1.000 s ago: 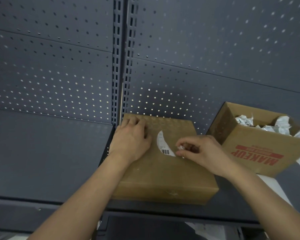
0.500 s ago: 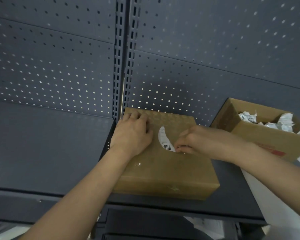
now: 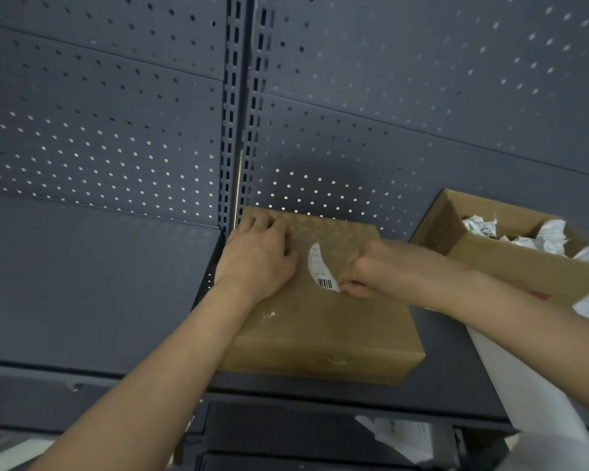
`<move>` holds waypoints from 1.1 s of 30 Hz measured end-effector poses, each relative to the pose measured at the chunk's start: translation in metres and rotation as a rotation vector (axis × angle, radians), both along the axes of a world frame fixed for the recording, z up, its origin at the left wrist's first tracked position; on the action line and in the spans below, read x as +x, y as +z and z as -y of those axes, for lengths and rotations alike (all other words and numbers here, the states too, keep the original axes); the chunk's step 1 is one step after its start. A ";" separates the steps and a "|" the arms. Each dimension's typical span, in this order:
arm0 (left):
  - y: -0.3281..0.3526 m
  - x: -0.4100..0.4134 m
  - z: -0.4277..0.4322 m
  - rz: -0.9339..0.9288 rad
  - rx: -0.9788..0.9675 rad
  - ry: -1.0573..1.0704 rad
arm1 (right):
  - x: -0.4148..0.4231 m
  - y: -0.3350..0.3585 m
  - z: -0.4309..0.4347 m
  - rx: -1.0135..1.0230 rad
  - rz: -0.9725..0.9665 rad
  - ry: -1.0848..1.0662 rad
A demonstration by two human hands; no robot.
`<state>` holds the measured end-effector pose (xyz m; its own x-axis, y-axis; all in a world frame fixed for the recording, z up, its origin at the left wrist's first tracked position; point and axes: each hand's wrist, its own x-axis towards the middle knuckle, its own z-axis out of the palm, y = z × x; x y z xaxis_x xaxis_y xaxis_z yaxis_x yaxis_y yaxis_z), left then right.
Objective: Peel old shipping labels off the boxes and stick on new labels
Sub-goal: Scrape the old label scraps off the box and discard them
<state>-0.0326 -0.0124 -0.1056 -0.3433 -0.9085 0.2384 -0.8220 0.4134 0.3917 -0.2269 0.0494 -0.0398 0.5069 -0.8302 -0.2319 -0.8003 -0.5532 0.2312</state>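
A flat brown cardboard box (image 3: 320, 321) lies on the dark grey shelf (image 3: 99, 283). On its top sits the torn remnant of a white shipping label (image 3: 320, 266) with a barcode at its lower end. My left hand (image 3: 257, 260) rests on the box's far left part, fingers bent against the top. My right hand (image 3: 371, 270) comes in from the right, its fingertips pinching the label's lower right edge by the barcode.
An open cardboard box (image 3: 510, 263) with crumpled white paper scraps (image 3: 524, 232) stands at the right on the shelf. A dark perforated back panel (image 3: 388, 113) rises behind. White sheets (image 3: 531, 385) hang at the lower right, and a lower shelf shows beneath.
My right hand has swung round, its forearm now coming in from the right, and its fingertips have closed in on the label's lower edge. The left hand has stayed on the box.
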 end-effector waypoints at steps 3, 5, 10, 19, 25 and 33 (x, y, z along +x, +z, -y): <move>0.001 0.000 -0.001 -0.008 0.005 0.002 | -0.007 0.004 -0.002 0.005 0.146 -0.057; 0.001 0.000 0.000 -0.005 0.010 0.002 | -0.011 0.007 -0.004 0.040 0.213 -0.077; 0.001 0.000 -0.001 -0.012 0.010 0.003 | -0.013 0.006 -0.006 0.035 0.169 0.066; 0.001 -0.001 0.000 -0.002 0.001 0.003 | -0.013 0.003 -0.012 -0.157 0.069 0.296; 0.001 0.000 0.000 -0.022 -0.001 0.008 | -0.010 -0.011 -0.010 -0.248 0.205 0.135; -0.001 0.000 0.001 -0.030 -0.005 0.009 | -0.016 -0.014 -0.014 -0.058 0.464 -0.143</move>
<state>-0.0325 -0.0132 -0.1063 -0.3274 -0.9103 0.2534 -0.8137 0.4080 0.4140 -0.2430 0.0636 -0.0533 0.4257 -0.9039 0.0407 -0.8932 -0.4270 -0.1407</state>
